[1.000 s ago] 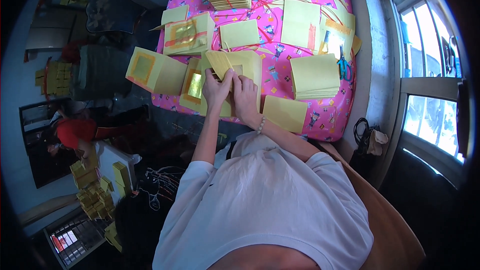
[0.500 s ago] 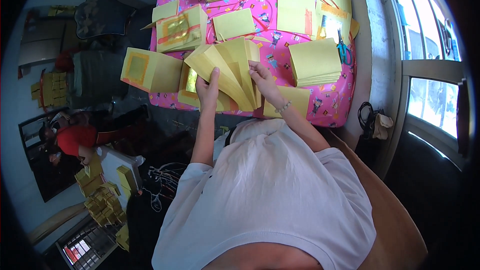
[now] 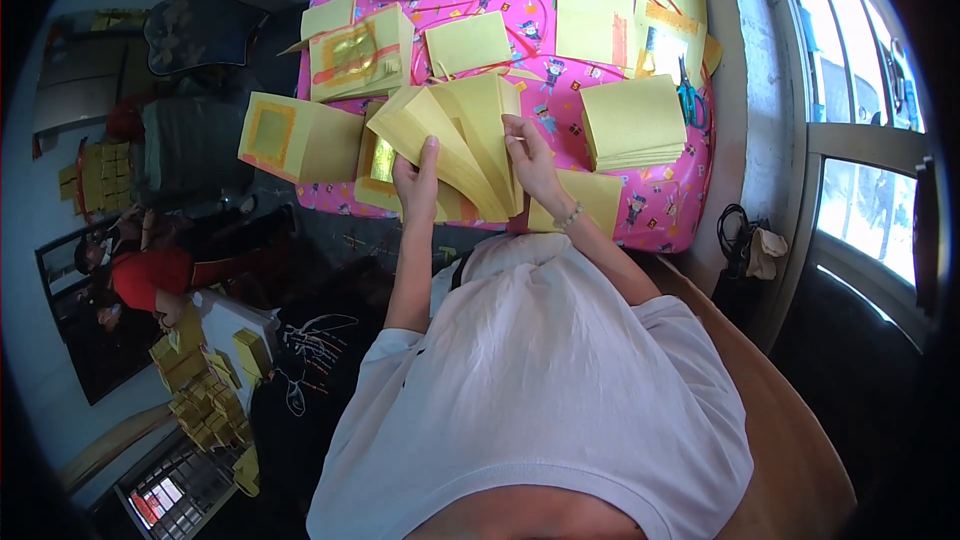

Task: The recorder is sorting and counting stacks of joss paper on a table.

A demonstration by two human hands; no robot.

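Left hand and right hand, grips clamped on fanned yellow paper sheets above pink bench.

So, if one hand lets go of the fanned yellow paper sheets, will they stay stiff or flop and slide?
The fanned yellow sheets look thin and bend between the left hand and right hand, so they probably flop. Already spread apart, they likely slip loose easily. They seem light.

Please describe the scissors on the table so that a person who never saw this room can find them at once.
Look at the pink patterned tablecloth and go to its edge nearest the window. There, just beyond the thick stack of plain yellow sheets, lie the scissors. Their blue-green handles stand out among all the yellow paper.
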